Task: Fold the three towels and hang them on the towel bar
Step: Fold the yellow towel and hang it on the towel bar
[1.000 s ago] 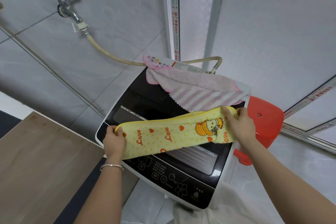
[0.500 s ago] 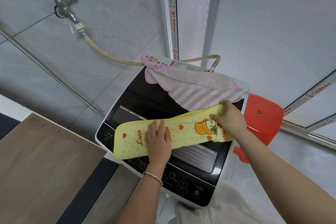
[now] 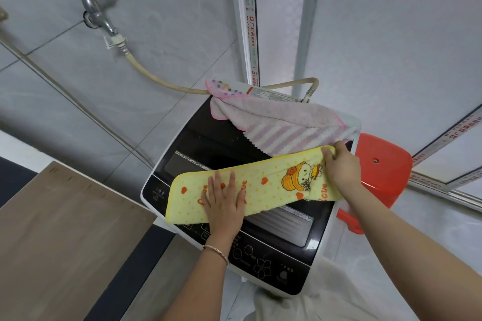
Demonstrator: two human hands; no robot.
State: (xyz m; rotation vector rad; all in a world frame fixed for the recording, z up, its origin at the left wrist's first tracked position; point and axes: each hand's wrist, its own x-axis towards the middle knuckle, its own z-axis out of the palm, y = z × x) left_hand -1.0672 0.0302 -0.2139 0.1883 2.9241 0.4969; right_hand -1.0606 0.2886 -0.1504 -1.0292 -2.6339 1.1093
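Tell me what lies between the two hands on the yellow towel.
In the head view, only bare yellow towel with its printed cartoon figure spans from the left hand to the right hand.

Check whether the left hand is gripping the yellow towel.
No: the left hand lies flat on the yellow towel, fingers straight; only the right hand pinches its end.

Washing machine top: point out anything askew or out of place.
The pink towel pile lies crumpled and unfolded at the back of the washing machine, one corner draped over the rear edge. The yellow towel, folded into a strip, sits slanted across the lid. Nothing looks spilled or damaged.
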